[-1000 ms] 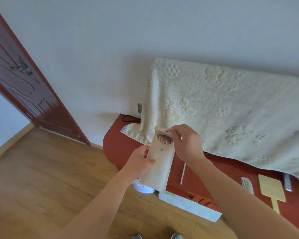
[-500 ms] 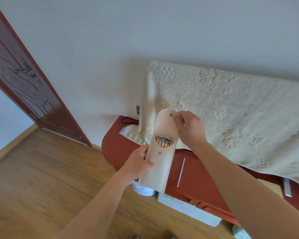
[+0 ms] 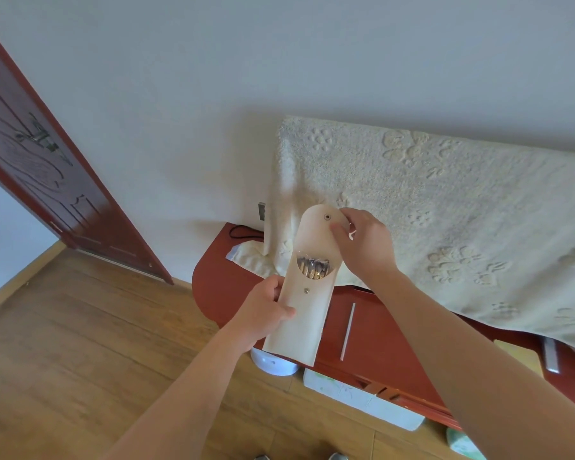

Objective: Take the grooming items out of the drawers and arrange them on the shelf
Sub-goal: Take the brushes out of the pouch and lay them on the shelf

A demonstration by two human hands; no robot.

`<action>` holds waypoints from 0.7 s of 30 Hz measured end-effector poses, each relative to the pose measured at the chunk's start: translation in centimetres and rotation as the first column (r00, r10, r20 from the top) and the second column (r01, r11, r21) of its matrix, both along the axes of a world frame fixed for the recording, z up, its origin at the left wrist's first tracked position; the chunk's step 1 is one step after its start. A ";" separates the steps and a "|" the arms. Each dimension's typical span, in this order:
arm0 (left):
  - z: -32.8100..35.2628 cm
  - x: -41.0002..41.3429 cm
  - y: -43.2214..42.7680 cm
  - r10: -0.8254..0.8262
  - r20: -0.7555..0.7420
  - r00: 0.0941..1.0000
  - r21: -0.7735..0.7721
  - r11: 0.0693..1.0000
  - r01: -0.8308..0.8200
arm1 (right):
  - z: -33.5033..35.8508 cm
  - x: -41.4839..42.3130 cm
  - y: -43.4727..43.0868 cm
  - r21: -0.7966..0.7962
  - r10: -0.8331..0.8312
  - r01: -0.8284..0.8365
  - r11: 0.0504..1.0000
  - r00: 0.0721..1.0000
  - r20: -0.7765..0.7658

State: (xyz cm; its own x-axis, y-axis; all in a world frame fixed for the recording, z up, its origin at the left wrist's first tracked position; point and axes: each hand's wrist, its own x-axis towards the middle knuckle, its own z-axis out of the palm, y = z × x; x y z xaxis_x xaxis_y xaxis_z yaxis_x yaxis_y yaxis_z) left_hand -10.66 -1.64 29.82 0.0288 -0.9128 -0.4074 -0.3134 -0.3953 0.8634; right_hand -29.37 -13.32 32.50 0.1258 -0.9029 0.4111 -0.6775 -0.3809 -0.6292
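A dark red door (image 3: 47, 180) is standing at the far left, above the wooden floor (image 3: 80, 360). The left hand (image 3: 266, 313) is gripping the cream pouch (image 3: 307, 313) by its left edge, thumb curling across the front. The pouch is hanging upright in the air over the rounded left end of the red shelf (image 3: 379, 346), its flap standing open upward (metal tools are showing in the mouth). The right hand (image 3: 362, 250) is pinching the flap's upper right edge beside the snap. A thin white stick (image 3: 347, 330) is lying on the shelf just right of the pouch, and a cream blanket (image 3: 445, 220) is draping down behind
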 end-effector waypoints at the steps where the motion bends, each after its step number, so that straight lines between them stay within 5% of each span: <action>1: 0.0 0.0 -0.2 -0.001 -0.008 1.000 0.003 1.000 0.001 | 0.0 -0.1 -0.1 -0.003 -0.005 0.005 1.000 1.000 0.007; 12: -0.5 -0.1 -2.1 0.036 -0.103 0.994 0.036 0.999 -0.032 | -0.7 -1.2 1.8 -0.155 0.011 -0.019 0.988 0.999 -0.052; 21: -0.7 -0.1 -3.0 0.026 -0.128 0.991 0.050 0.999 -0.020 | -2.8 0.0 2.7 -0.097 0.086 -0.103 0.990 0.983 -0.165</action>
State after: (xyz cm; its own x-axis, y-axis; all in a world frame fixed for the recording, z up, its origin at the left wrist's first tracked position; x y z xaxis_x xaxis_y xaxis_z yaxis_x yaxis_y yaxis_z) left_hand -10.76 -4.62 29.10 -0.0062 -0.8914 -0.4532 -0.1910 -0.4438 0.8755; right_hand -29.32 -10.60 29.66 0.2802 -0.8367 0.4706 -0.7243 -0.5060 -0.4684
